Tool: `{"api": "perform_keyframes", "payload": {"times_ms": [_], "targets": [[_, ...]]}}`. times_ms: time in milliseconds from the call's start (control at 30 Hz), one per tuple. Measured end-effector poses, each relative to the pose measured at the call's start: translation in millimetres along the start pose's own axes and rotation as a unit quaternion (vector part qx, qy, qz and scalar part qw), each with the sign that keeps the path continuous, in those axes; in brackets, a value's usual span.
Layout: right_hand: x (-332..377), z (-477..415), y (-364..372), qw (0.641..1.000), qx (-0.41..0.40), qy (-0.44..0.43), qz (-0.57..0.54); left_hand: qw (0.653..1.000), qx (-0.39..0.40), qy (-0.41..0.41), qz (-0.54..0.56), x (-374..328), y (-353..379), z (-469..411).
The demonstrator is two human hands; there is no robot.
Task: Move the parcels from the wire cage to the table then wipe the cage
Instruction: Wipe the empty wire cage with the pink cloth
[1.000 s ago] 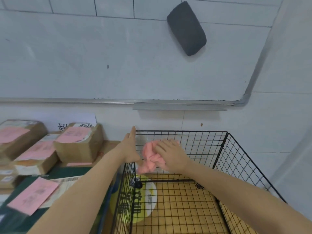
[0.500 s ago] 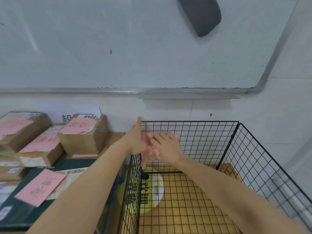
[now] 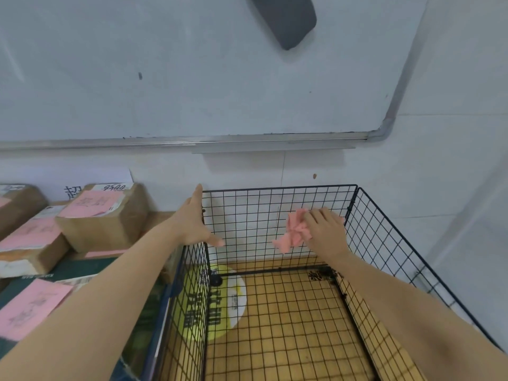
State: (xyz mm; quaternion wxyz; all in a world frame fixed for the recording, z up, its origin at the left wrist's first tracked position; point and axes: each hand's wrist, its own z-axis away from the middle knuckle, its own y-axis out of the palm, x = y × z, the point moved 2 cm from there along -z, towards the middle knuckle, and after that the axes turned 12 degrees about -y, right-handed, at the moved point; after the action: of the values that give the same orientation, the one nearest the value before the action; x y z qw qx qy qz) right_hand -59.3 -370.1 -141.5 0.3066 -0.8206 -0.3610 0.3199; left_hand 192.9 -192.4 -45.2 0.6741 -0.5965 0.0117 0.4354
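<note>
The black wire cage (image 3: 384,229) stands open-topped, with no parcel visible inside it. My left hand (image 3: 192,221) rests on its back left corner, fingers straight along the outside and thumb inside the back panel. My right hand (image 3: 325,229) presses a crumpled pink cloth (image 3: 295,233) flat against the inside of the back panel, toward its right end. Brown parcels with pink labels (image 3: 104,215) lie stacked on the table (image 3: 79,270) to the left of the cage.
A whiteboard (image 3: 192,78) with a grey eraser (image 3: 286,20) hangs on the wall behind the cage. Through the cage floor shows yellow flooring and a round yellow-white sticker (image 3: 220,301). White wall runs close along the cage's right side.
My right hand has slid the pink cloth rightward along the back panel, away from my left hand. My left hand stays at the back left corner.
</note>
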Motion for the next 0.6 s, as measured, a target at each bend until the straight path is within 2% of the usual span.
{"api": "perform_keyframes", "payload": {"times_ms": [100, 200, 333, 400, 467, 600], "targets": [[-5.8, 8.5, 0.4, 0.997, 0.026, 0.073, -0.019, 1.0, 0.0, 0.001, 0.003, 2.0, 0.0, -2.3], [-18.7, 23.4, 1.4, 0.987, 0.019, 0.151, -0.044, 1.0, 0.008, -0.003, 0.017, 5.3, 0.3, -5.8], [-19.3, 25.6, -0.4, 0.983, 0.009, 0.175, -0.053, 1.0, 0.011, -0.006, 0.028, 5.7, 0.4, -7.8], [-4.4, 21.5, -2.8, 0.986, 0.004, 0.15, -0.067, 1.0, 0.01, -0.009, 0.027, 5.8, 0.9, -7.9], [20.1, 13.3, -4.9, 0.994, 0.01, 0.085, -0.073, 1.0, 0.009, -0.007, 0.021, 4.4, 1.2, -7.0], [83.8, -18.0, 1.1, 0.987, 0.012, -0.023, -0.159, 1.0, 0.013, -0.01, 0.024, 1.8, 0.9, -4.2]]}}
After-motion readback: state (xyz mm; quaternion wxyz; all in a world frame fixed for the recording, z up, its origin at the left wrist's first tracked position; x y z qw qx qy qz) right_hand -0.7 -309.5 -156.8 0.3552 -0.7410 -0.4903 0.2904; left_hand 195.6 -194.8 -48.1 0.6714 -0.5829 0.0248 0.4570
